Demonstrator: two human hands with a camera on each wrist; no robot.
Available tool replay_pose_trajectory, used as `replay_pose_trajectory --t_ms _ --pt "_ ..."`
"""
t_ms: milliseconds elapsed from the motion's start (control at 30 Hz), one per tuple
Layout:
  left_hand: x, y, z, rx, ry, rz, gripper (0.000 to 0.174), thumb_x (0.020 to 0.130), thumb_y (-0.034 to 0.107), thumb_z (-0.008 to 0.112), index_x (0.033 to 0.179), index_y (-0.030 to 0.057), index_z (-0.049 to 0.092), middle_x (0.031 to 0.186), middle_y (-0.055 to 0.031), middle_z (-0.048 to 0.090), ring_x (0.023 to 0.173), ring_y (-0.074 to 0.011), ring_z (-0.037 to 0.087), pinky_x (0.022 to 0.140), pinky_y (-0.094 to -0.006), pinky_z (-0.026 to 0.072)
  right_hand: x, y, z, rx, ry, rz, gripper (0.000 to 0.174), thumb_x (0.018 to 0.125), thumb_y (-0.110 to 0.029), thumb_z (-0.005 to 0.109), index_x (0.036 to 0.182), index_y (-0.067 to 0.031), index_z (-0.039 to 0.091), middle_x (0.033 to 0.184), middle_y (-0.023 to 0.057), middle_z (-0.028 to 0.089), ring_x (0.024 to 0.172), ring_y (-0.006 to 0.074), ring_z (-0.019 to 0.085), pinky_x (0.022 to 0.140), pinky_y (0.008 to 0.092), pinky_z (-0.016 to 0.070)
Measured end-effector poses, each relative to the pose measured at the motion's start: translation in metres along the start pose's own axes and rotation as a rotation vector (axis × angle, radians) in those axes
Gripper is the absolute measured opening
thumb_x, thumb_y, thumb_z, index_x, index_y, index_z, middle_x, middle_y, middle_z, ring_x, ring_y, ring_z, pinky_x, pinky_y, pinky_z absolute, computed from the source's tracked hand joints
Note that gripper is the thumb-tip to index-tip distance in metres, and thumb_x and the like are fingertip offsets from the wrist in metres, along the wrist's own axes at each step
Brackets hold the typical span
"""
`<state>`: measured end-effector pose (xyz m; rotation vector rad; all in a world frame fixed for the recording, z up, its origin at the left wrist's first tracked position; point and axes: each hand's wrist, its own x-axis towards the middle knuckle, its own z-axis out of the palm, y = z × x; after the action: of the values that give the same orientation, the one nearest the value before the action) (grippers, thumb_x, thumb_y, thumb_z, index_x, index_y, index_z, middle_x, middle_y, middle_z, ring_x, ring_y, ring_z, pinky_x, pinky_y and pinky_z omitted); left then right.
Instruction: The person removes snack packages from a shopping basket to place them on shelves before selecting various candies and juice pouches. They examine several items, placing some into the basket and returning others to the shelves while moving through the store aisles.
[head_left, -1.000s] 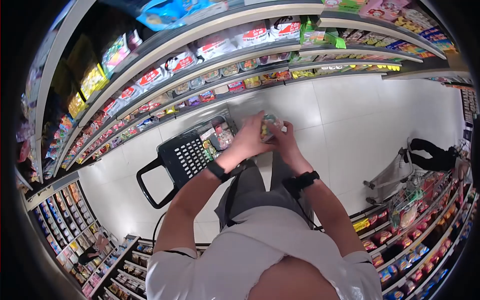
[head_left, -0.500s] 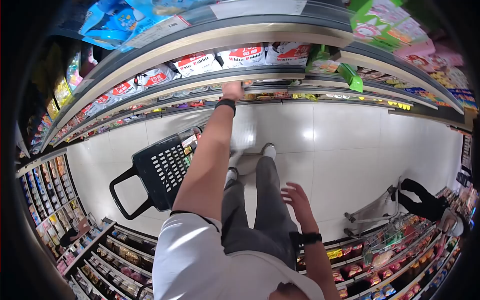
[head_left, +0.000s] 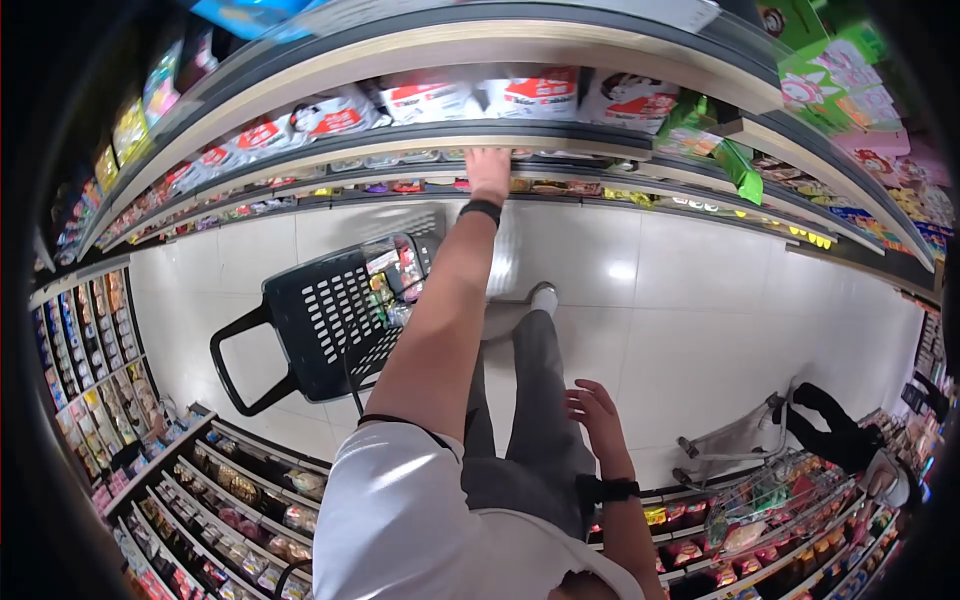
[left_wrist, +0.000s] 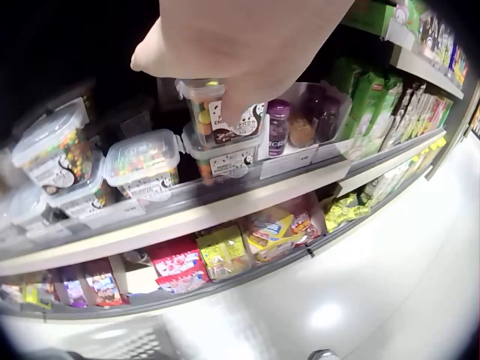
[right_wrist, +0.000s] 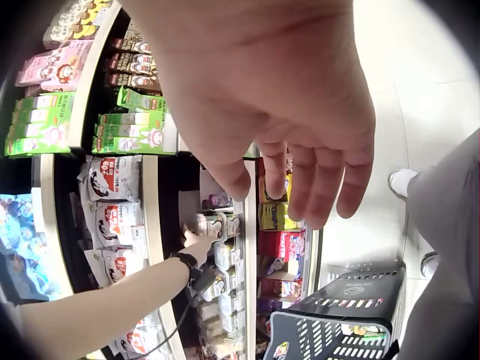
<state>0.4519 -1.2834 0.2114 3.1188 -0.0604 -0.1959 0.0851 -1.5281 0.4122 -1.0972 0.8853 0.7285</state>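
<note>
My left hand (head_left: 488, 172) reaches into a low shelf. In the left wrist view its fingers overlap the front of a clear tub of coloured candies (left_wrist: 204, 112), with one digit extended off to the left. That tub sits on a second candy tub (left_wrist: 225, 163). Beside them stand more lidded tubs (left_wrist: 142, 159) and a purple-capped jar (left_wrist: 277, 126). My right hand (head_left: 594, 405) hangs by my right leg, its fingers loose and holding nothing; the right wrist view shows its palm and spread fingers (right_wrist: 324, 180).
A dark shopping basket (head_left: 285, 300) with packs inside stands on the floor at left. White candy bags (head_left: 430, 100) line the shelf above. Green packs (head_left: 738, 170) jut out at right. Behind on the right are a cart (head_left: 770, 500) and another person (head_left: 840, 425).
Both hands held a candy tub over the floor at first. Then the right hand came off and dropped to my side, while the left hand carried the tub to the shelf.
</note>
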Motion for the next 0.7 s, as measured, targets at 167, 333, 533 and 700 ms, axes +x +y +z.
replay_pose_trajectory --t_ms 167,333,533,700 --pt "-0.135 -0.037 -0.010 -0.429 0.254 0.048 0.073 0.078 0.004 0.059 0.147 0.0114 0.037 0.151 -0.0241 0.030 0.136 -0.0433 0.034 0.113 -0.0506 0.0311 -0.003 0.018 0.014 -0.019 0.050 -0.018 0.032 0.097 -0.019 0.055 0.126 -0.0038 0.054 0.109 0.0110 0.066 0.097 0.0186 0.065 0.080 0.0302 0.0517" --pt "-0.338 -0.137 0.002 -0.352 -0.075 0.044 0.062 0.081 0.003 0.054 0.141 0.0045 0.043 0.147 -0.0269 0.034 0.134 -0.0447 0.036 0.110 -0.0503 0.0326 -0.018 0.042 0.049 -0.122 0.066 -0.029 0.032 0.097 -0.021 0.055 0.125 -0.0041 0.055 0.109 0.0102 0.066 0.097 0.0180 0.064 0.080 0.0296 0.0513" --pt "-0.514 -0.331 -0.032 -0.159 0.029 -0.434 0.058 0.071 0.007 0.069 0.126 0.0015 0.054 0.133 -0.0263 0.048 0.122 -0.0425 0.047 0.098 -0.0557 0.0380 -0.035 0.080 0.104 -0.309 -0.050 -0.058 0.038 0.097 -0.029 0.058 0.127 -0.0050 0.055 0.111 0.0110 0.065 0.099 0.0208 0.065 0.081 0.0330 0.0519" --pt "-0.559 -0.477 -0.128 -0.079 0.424 -0.533 0.070 0.072 0.005 0.069 0.137 -0.0005 0.043 0.144 -0.0238 0.041 0.130 -0.0428 0.041 0.107 -0.0521 0.0329 -0.033 0.096 0.150 -0.527 -0.073 -0.068 0.035 0.096 -0.028 0.059 0.125 -0.0088 0.057 0.106 0.0067 0.066 0.094 0.0175 0.065 0.080 0.0320 0.0504"
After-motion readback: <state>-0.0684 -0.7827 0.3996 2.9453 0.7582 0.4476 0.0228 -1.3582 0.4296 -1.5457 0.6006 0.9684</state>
